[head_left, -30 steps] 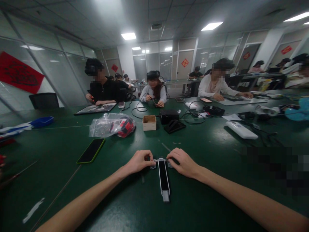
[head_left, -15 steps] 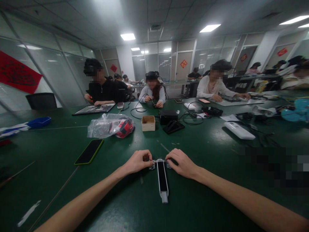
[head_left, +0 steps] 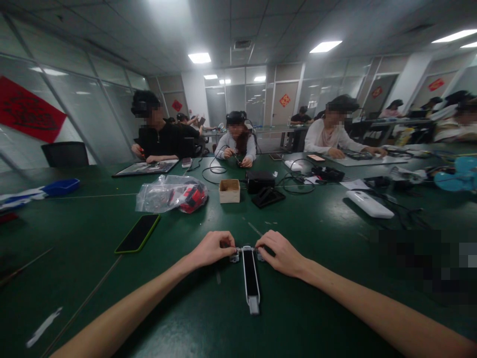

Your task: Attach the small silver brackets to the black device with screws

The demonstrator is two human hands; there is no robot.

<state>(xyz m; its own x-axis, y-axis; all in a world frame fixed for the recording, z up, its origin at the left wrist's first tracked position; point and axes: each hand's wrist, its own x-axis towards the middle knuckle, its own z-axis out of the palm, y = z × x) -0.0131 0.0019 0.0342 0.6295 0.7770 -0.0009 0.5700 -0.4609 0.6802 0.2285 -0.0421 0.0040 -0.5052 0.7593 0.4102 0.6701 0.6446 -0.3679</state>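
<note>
On the green table, straight in front of me, lies a long narrow device point(head_left: 251, 276) with a white frame, a black face and a light grey block at its near end. Small grey metal-looking parts stick out on both sides of its far end. My left hand point(head_left: 215, 248) pinches the left side part point(head_left: 234, 256) between thumb and fingers. On the other side, the fingertips of my right hand point(head_left: 281, 252) close on the right side part point(head_left: 260, 254), which they partly cover. What these small parts are I cannot make out.
Beyond my hands stand a small open box point(head_left: 229, 192), a clear plastic bag point(head_left: 171, 193) with red and black contents, and a black stand point(head_left: 267, 197). A green-edged phone point(head_left: 137, 233) lies left, a white device point(head_left: 368, 204) and cables right. Several people work across the table.
Both hands keep their grip at the device's far end, with hardly any movement. The view has shifted very slightly.
</note>
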